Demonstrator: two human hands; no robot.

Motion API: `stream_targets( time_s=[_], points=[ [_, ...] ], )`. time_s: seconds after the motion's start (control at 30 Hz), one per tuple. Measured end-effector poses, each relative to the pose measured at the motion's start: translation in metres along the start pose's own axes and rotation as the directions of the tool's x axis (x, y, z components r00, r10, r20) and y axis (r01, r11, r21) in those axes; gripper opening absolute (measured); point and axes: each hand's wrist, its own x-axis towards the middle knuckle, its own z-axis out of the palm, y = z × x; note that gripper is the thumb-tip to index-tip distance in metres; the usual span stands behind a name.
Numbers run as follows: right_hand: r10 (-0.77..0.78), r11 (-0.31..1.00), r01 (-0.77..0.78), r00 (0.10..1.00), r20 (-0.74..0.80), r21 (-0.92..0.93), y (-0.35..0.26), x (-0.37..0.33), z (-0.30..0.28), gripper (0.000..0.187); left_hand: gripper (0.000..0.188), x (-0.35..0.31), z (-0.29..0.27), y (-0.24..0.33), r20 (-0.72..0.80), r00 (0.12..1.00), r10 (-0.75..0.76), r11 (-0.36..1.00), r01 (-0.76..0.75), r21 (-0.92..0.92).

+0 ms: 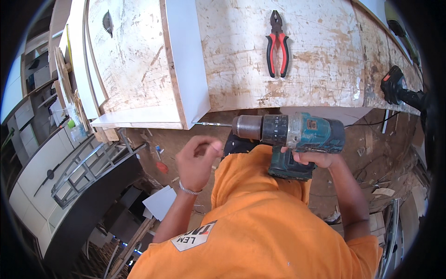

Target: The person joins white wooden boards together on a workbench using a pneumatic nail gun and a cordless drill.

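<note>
My right hand (320,158) is wrapped round the grip of a teal and black cordless drill (320,132), which lies level and points left. From its chuck a thin bit (216,124) reaches to the edge of a white panel (186,60), by the corner of a white-edged frame. Just below the bit, my left hand (197,160) hangs in the air with its fingers curled in and the thumb against them. Whatever those fingers may hold is hidden. The left hand touches neither the drill nor the panel.
Pliers (277,44) with red and black handles lie on the scuffed worktable (320,60). A saw blade (107,24) rests inside the frame. At the table's right end stands another black and red tool (395,86). A metal ladder (88,172) and wood scraps are to the left.
</note>
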Motion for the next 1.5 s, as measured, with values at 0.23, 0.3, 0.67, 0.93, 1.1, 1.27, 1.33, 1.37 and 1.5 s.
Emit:
stream_targets(
  time_s=[0.23,0.3,0.67,0.93,1.1,1.27,1.33,1.37,1.5],
  points=[
    [0.051,0.999,-0.051,0.999,0.002,-0.018,-0.003,0.003,-0.001,0.033,0.042,0.055,-0.059,0.029,0.376,0.38,0.845,-0.073,-0.615,0.785],
    [0.055,0.998,-0.056,0.998,0.021,0.008,-0.007,0.003,-0.001,0.034,0.04,0.08,-0.068,0.021,0.531,0.324,0.783,-0.2,-0.677,0.708],
    [0.038,0.995,-0.048,0.992,-0.119,-0.084,-0.012,-0.003,0.01,0.026,0.013,0.097,-0.072,0.019,0.676,0.178,0.715,-0.348,-0.748,0.565],
    [0.019,0.981,-0.045,0.99,-0.137,-0.189,-0.022,-0.005,0.019,0.021,0.013,0.096,-0.068,0.021,0.671,0.17,0.721,-0.366,-0.73,0.578],
    [0.069,0.974,-0.092,0.991,-0.116,-0.206,-0.013,-0.005,0.011,0.016,0.007,0.098,-0.069,0.019,0.684,0.186,0.705,-0.393,-0.701,0.595],
    [0.051,0.966,-0.086,0.988,-0.147,-0.243,-0.019,-0.007,0.017,0.023,0.009,0.097,-0.067,0.02,0.682,0.151,0.715,-0.397,-0.715,0.575],
    [-0.009,0.953,-0.032,0.991,-0.135,-0.302,-0.016,-0.008,0.016,0.024,0.01,0.097,-0.067,0.02,0.677,0.155,0.72,-0.389,-0.718,0.577],
    [-0.054,0.94,0.009,0.991,-0.123,-0.341,-0.014,-0.007,0.015,0.025,0.01,0.097,-0.067,0.02,0.677,0.151,0.72,-0.395,-0.714,0.579],
    [-0.096,0.915,0.046,0.99,-0.105,-0.4,-0.016,-0.008,0.016,0.02,0.009,0.097,-0.066,0.02,0.68,0.15,0.718,-0.41,-0.698,0.587]
  ],
)
